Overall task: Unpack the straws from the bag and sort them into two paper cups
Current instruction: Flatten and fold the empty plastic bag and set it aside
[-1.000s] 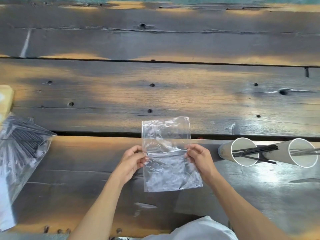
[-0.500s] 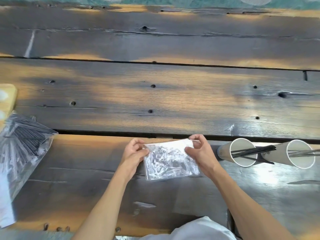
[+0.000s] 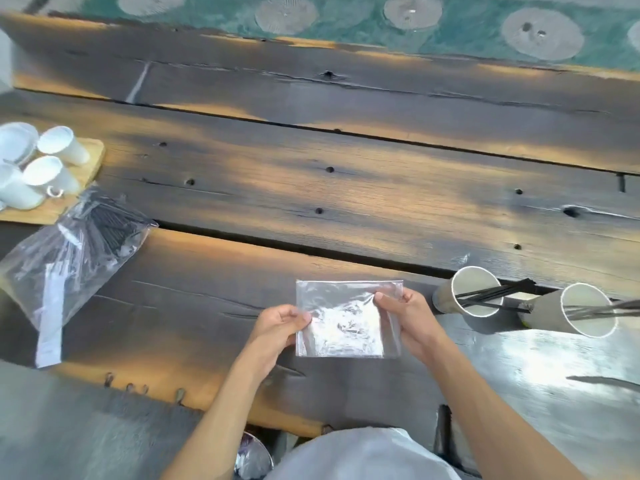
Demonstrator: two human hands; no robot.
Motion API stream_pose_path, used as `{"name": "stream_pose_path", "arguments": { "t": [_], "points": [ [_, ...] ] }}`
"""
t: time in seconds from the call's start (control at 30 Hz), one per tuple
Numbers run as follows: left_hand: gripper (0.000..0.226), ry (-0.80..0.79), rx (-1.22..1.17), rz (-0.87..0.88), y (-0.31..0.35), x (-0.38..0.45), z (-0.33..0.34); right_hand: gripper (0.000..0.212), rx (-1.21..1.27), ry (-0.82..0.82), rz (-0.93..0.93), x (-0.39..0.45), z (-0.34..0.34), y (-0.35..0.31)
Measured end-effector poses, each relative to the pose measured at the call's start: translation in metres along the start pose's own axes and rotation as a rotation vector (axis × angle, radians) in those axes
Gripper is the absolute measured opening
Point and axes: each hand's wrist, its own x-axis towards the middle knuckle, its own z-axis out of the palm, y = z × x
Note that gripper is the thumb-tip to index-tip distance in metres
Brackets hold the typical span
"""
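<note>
Empty clear bag, folded, thin, limp, slippery: left hand grip pinching 9 o'clock edge, right hand grip pinching 3 o'clock edge.

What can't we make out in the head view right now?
- Straw count in the right paper cup: its straws run off the right edge.
- Straws in the big bag: a dark mass behind crinkled plastic with glare, uncountable.
- White cups on the wooden board: cut by the left edge, blurred.
- Folded bag between left hand and right hand: glare hides any contents.
</note>
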Motion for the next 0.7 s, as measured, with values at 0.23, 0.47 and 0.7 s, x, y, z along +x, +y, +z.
{"name": "stream_pose_path", "arguments": {
  "t": [0.23,0.47,0.7],
  "points": [
    [0.016,0.388,-0.287,0.078,-0.051,-0.062,0.009,0.020,-0.385,-0.216,0.099,-0.021,-0.003,0.017],
    [0.015,0.471,-0.501,0.016,-0.152,-0.154,0.017,0.023,-0.596,-0.352,0.071,-0.054,0.047,0.049],
    [0.017,0.791,-0.793,-0.041,-0.247,-0.210,0.003,0.025,-0.959,-0.525,0.068,-0.091,0.117,0.129]
  ]
}}
